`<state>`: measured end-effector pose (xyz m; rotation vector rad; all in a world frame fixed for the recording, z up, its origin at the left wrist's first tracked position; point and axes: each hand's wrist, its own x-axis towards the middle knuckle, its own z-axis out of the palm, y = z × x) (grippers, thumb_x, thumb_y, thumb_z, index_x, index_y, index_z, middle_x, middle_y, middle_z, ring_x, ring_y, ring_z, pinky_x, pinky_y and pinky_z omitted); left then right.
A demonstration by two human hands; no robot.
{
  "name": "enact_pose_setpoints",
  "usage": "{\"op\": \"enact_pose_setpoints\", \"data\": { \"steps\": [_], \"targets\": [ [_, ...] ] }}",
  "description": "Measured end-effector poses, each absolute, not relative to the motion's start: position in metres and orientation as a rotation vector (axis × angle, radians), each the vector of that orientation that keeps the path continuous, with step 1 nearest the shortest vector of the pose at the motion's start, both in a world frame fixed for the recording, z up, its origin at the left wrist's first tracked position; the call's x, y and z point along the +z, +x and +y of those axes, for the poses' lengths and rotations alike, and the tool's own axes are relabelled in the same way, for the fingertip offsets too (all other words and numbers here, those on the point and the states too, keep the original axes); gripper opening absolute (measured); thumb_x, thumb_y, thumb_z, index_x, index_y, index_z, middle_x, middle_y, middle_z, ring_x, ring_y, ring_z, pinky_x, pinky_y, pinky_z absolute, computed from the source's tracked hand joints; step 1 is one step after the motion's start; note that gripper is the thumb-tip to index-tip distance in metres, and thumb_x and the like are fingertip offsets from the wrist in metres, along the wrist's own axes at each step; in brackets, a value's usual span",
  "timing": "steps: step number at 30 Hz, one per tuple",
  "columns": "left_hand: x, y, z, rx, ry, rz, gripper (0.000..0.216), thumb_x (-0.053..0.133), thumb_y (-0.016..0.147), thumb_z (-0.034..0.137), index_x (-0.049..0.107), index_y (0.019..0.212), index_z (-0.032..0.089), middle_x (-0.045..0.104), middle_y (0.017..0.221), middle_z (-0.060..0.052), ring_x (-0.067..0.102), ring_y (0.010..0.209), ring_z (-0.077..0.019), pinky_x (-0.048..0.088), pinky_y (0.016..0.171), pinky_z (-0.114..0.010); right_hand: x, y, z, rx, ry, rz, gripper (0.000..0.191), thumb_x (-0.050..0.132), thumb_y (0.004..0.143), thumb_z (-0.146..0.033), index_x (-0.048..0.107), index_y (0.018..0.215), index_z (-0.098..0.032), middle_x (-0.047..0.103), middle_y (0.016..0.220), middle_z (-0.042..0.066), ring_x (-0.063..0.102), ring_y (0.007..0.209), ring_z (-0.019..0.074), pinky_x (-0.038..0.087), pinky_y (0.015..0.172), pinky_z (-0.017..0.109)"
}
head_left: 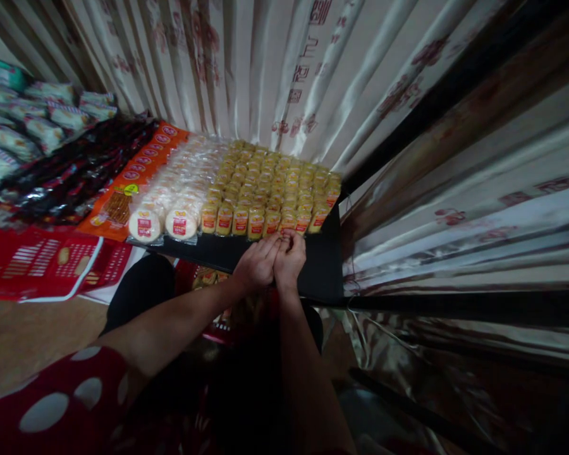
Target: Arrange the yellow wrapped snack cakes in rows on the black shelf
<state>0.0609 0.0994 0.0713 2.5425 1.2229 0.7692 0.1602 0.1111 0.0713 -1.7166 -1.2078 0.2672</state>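
Observation:
My left hand [256, 265] and my right hand [289, 260] are side by side, thumbs and fingers drawn together at the front edge of a black table [320, 265]. Both are closed, and what they hold, if anything, is hidden. Their fingertips are right at the front row of small yellow snack packets [241, 221] with red labels. Several rows of these packets stand upright behind. Left of them are rows of round white wrapped crackers [182, 224] with red labels.
An orange snack bag [118, 208], dark shiny packets [66, 177] and white bags [47, 133] lie farther left. Below the table, a red basket [220, 333] holds more packets. A pleated curtain [246, 76] rises behind; a red printed bag [33, 265] is at left.

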Motion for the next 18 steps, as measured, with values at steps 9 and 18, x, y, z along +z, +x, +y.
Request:
{"op": "enact_pose_setpoints", "data": {
  "steps": [9,18],
  "targets": [
    [0.076,0.059,0.094,0.761,2.496,1.255,0.043,0.036,0.086,0.016,0.043,0.128,0.006,0.047,0.134,-0.018,0.043,0.124,-0.0246,0.036,0.103,-0.038,0.072,0.160,0.106,0.232,-1.684,-1.291,0.033,0.038,0.078,-0.017,0.065,0.096,-0.016,0.057,0.093,0.008,0.054,0.091,0.0173,0.044,0.088,0.033],
    [0.077,0.020,0.046,0.923,2.310,1.210,0.048,0.037,0.082,0.012,0.043,0.129,0.010,0.048,0.130,-0.015,0.045,0.120,-0.0229,0.039,0.102,-0.036,0.101,0.133,0.061,0.119,-1.460,-1.539,0.035,0.038,0.086,-0.020,0.061,0.112,-0.018,0.056,0.102,0.009,0.054,0.101,0.0178,0.046,0.088,0.033]
  ]
}}
